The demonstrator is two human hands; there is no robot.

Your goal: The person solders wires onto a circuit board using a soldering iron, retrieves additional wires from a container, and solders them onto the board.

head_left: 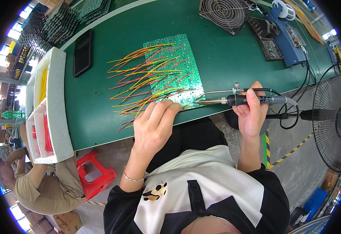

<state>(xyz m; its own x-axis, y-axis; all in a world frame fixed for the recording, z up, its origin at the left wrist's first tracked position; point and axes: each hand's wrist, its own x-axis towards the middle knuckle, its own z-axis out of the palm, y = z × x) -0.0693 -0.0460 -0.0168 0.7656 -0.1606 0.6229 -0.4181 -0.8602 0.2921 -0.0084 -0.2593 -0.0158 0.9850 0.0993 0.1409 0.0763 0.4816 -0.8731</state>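
Head view, right hand: fingers and thumb wrap the handle of the soldering iron from the right side of the board; a loosened grip would let the tip swing.
Iron tip: points left, at the near right part of the board; I cannot tell from where I stand whether it touches. Excess dwell could lift a pad; a drift sideways could bridge two joints.
Feed tube: thin metal, fixed above the iron and bent down toward its tip. If knocked out of line, solder would land off the joint.
Left hand: fingers curl together at the board's near edge, tips mostly hidden; I cannot tell whether they pinch a wire. Burn hazard: the tip lies near these fingers, and a slip leftward would cause contact.
Circuit board: green panel, flat on the green bench, close to the person's edge. Uneven pressure from the left hand could turn it under the iron.
Wires: red and yellow, fanned leftward across and beyond the board. A sleeve or wrist catching the loose ends could pull fresh joints; a stray strand near the tip could scorch.
Iron cable: leaves the handle's rear and loops beyond the bench edge. A snag there could drag the iron off target.
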